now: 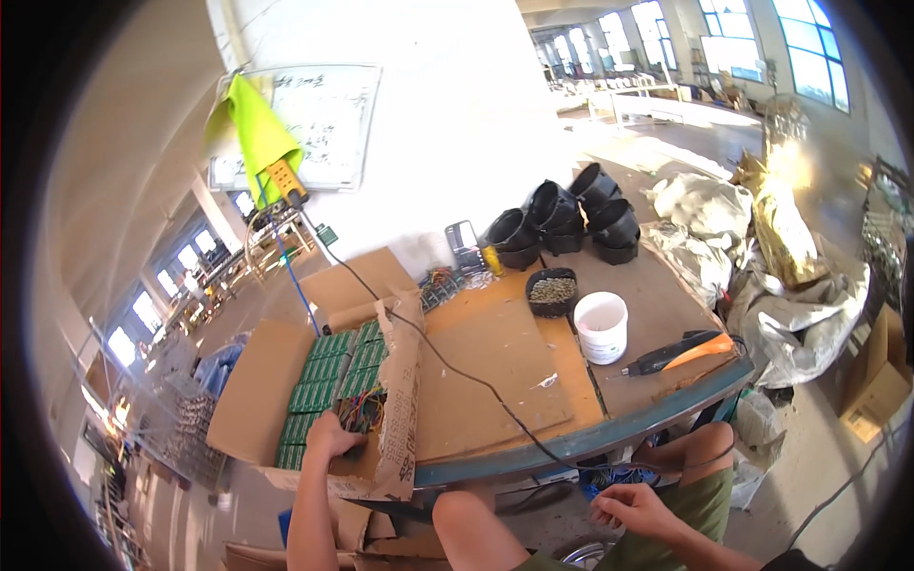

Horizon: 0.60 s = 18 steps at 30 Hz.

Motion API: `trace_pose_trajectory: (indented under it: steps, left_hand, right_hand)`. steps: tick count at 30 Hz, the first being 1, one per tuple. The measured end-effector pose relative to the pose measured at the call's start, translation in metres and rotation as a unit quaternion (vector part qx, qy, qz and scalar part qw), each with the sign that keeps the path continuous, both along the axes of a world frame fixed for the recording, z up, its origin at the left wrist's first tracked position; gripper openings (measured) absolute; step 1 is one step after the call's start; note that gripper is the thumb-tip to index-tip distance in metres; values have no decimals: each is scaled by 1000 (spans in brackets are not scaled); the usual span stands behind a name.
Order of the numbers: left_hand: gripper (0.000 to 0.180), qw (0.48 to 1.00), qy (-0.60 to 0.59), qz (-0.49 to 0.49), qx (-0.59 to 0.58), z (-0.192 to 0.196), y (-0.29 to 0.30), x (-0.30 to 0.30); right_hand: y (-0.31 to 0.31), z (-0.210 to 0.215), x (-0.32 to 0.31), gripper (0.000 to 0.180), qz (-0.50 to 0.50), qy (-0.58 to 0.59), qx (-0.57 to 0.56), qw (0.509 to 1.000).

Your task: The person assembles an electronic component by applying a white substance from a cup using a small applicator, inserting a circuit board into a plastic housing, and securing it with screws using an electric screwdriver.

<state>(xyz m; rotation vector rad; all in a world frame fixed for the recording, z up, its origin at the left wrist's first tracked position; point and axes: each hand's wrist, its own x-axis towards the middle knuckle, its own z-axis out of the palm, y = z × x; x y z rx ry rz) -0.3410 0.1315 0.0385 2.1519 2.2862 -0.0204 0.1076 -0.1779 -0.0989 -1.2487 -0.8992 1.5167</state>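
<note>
My left hand (331, 439) reaches into an open cardboard box (249, 392) at the left of the workbench. Its fingers are curled down by a small dark piece, mostly hidden, beside the rows of green circuit boards (324, 369). A bundle of thin coloured wires (364, 409) lies in the box, just beyond the fingertips. Over my lap, my right hand (636, 509) is closed with the fingers curled in, and nothing shows in it. An orange and black electric screwdriver (681, 353) lies on the bench, forward of the right hand.
On the cardboard-covered bench (486, 381) stand a white tub (601, 328), a black bowl of small metal parts (552, 291) and several black cups (557, 209). A dark cable (490, 388) crosses the bench to its front edge. Pale sacks (790, 295) lie at the right.
</note>
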Motion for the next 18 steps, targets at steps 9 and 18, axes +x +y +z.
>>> trace_pose_trajectory:
  steps: [9, 18]
  left_hand:
    - [43, 898, -358, -39, 254, 77, -91, 21]
    - [30, 771, -596, -215, 59, 26, -160, 225]
  right_hand:
    - [21, 13, -6, 26, 55, 9, 22, 998]
    - [91, 107, -70, 29, -105, -44, 320, 940]
